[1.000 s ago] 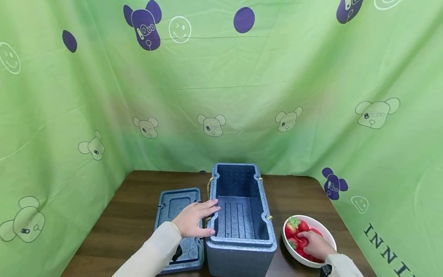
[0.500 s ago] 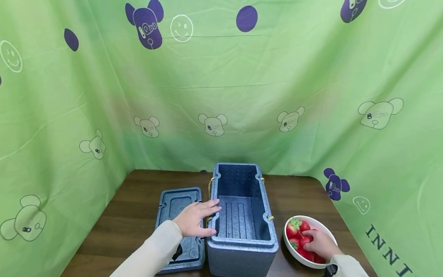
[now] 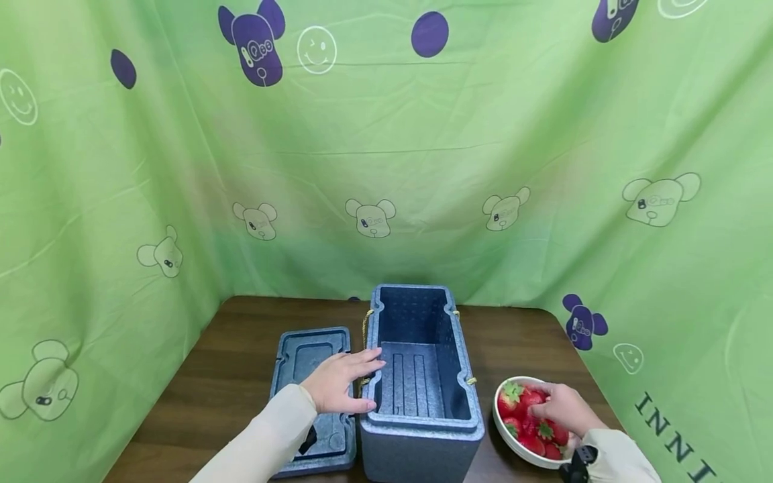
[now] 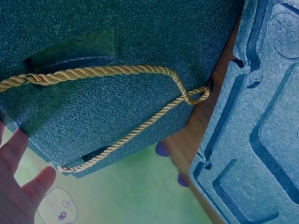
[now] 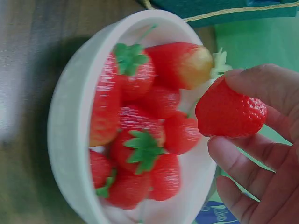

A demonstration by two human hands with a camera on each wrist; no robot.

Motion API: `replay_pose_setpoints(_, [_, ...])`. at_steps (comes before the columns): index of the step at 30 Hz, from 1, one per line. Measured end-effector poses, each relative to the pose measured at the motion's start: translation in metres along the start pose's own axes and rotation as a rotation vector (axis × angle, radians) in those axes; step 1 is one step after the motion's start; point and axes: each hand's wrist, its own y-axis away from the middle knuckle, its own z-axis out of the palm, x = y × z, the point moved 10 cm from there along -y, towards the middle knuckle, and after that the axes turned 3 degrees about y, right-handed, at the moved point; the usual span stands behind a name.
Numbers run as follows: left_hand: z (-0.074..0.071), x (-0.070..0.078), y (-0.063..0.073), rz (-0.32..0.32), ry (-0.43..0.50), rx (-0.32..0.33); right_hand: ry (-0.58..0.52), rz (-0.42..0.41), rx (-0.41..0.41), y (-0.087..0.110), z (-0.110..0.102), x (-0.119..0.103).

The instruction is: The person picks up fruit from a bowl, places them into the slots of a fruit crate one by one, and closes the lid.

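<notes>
A strawberry [image 5: 231, 112] is pinched between the thumb and fingers of my right hand [image 5: 266, 154], over the rim of a white bowl [image 5: 70, 126]. In the head view the right hand [image 3: 568, 407] is at the bowl's right side. Several red strawberries [image 3: 522, 422] with green leaves fill the bowl. My left hand [image 3: 338, 384] rests on the left rim of a blue-grey foam box [image 3: 423, 449], its fingers spread and fairly straight. The box has no lid on it, and its grooved floor shows bare.
The box's lid [image 3: 329, 436] lies on the brown table [image 3: 223, 376] left of the box, partly under the left forearm. Yellow rope [image 4: 126, 70] runs along the box's side. A green printed curtain [image 3: 423, 168] surrounds the table at the back and sides.
My right hand has come up from among the strawberries and shifted slightly right, now pinching one. More strawberries show in the bowl. The left hand has stayed on the box rim.
</notes>
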Motion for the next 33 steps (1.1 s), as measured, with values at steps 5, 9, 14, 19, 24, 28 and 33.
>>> replay_pose_setpoints(5, [0.002,-0.001,0.000,-0.012,0.014,-0.009,0.029,-0.020,0.030,-0.003,-0.017,-0.009])
replay_pose_setpoints(9, [0.003,-0.001,0.000,-0.013,0.015,-0.014,0.006,-0.049,0.075,-0.004,-0.034,-0.019])
replay_pose_setpoints(14, [0.001,-0.001,0.000,-0.015,0.009,-0.013,-0.033,-0.100,0.105,-0.004,-0.051,-0.037])
replay_pose_setpoints(19, [-0.001,-0.002,0.000,-0.020,0.011,-0.007,-0.028,-0.156,0.121,0.000,-0.063,-0.055])
replay_pose_setpoints(24, [-0.001,-0.002,-0.001,-0.015,0.009,-0.006,0.022,-0.215,0.133,0.001,-0.066,-0.070])
replay_pose_setpoints(28, [-0.002,-0.003,0.002,-0.026,0.016,0.003,0.025,-0.274,0.136,-0.007,-0.068,-0.092])
replay_pose_setpoints(33, [-0.001,-0.002,0.001,-0.037,0.036,-0.003,0.033,-0.323,0.126,-0.015,-0.073,-0.118])
